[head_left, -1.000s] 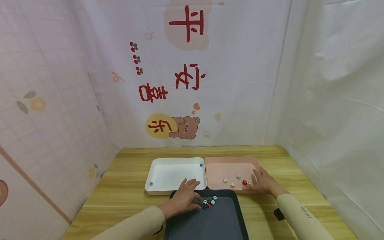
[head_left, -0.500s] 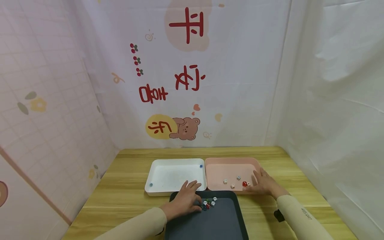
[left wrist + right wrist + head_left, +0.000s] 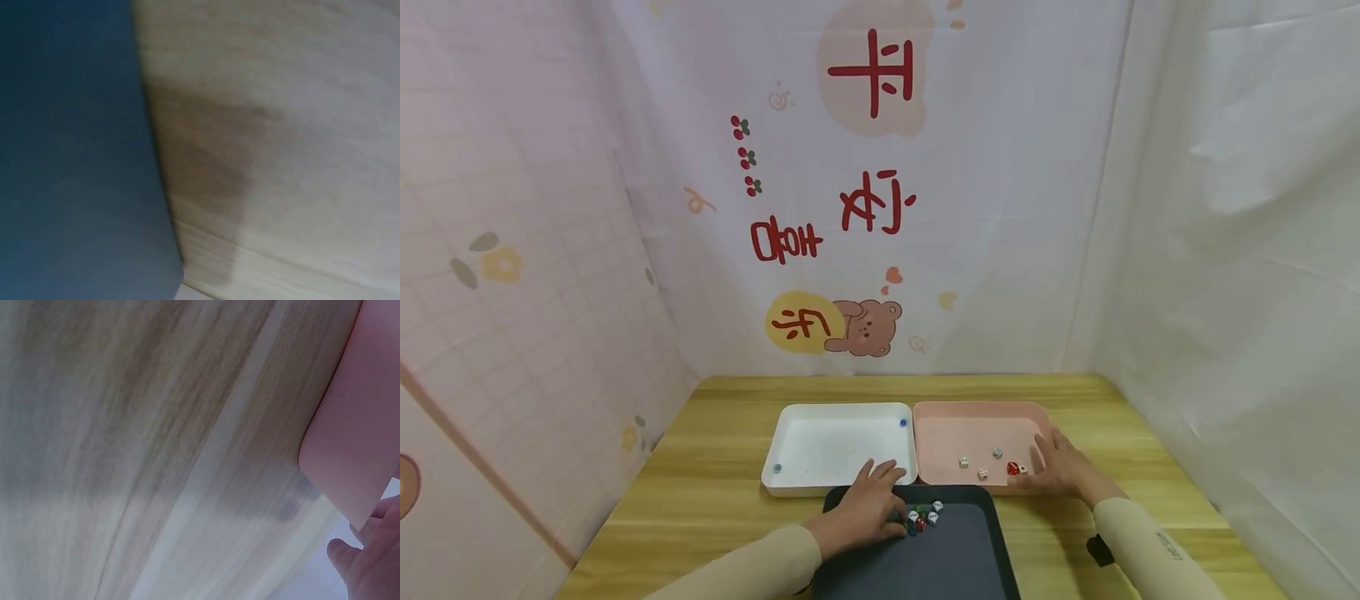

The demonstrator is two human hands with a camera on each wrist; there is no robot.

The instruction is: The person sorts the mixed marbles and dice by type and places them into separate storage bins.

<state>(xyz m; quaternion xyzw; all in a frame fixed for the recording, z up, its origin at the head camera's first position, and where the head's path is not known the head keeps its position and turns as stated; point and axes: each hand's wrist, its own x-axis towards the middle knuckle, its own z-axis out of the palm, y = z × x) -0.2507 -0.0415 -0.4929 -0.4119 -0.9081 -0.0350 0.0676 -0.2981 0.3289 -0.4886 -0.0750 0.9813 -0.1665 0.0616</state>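
Note:
In the head view my left hand (image 3: 868,510) is over the upper left of the dark tray (image 3: 1000,550), fingers bent down and apart from the thumb. Its fingertips are beside a small cluster of dice: white dice (image 3: 933,518), a red die (image 3: 921,525) and darker ones partly hidden. Contact with a die is too small to tell. My right hand (image 3: 1062,471) rests at the front right corner of the pink tray (image 3: 977,409), thumb by the front rim, fingers loosely over the right rim. The right wrist view shows the right hand (image 3: 378,556) beside that tray's corner (image 3: 350,437).
Inside the pink tray lie several white dice (image 3: 964,462) and a red die (image 3: 1012,469). A white tray (image 3: 842,410) adjoins it on the left, holding a blue die (image 3: 903,423) and a pale blue-green one (image 3: 777,469). Beneath is a wooden table (image 3: 662,500); cloth walls surround it.
The head view has tilted slightly, so everything sits a little lower. My left hand stays by the dice with small finger shifts; my right hand keeps its place at the pink tray.

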